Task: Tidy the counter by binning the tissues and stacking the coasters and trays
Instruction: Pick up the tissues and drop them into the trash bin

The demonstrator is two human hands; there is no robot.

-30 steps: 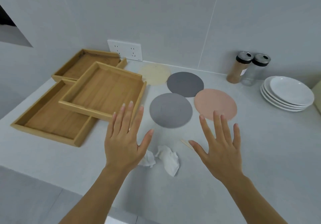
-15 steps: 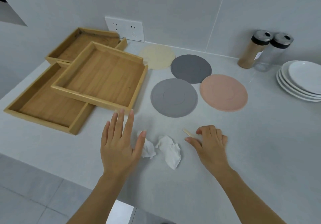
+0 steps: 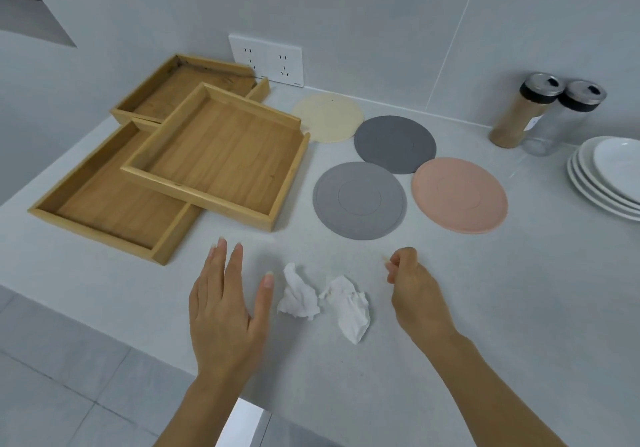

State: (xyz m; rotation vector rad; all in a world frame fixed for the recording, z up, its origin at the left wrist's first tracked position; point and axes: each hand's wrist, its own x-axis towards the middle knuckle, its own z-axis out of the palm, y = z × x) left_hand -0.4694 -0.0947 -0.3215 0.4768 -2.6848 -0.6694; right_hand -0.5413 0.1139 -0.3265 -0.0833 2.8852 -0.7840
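Three wooden trays toward the counter's left edge, four round coasters mid-counter, two crumpled tissues by the front edge, two shaker jars at the back right, one stack of white plates at the right edge.

Left hand flat, palm down, fingers straight and close together, pointing toward 12 o'clock, thumb spread out toward 1 o'clock. Left forearm bare, rising from the bottom edge at 6 o'clock, leaning slightly toward 1 o'clock. Right hand curled into a loose fist, knuckles up, fingertips pinched together at its 10 o'clock end; something thin and pale just showing there, too small to tell. Right forearm bare, entering from 5 o'clock, angled toward 11 o'clock. Hands well apart, neither touching the other.
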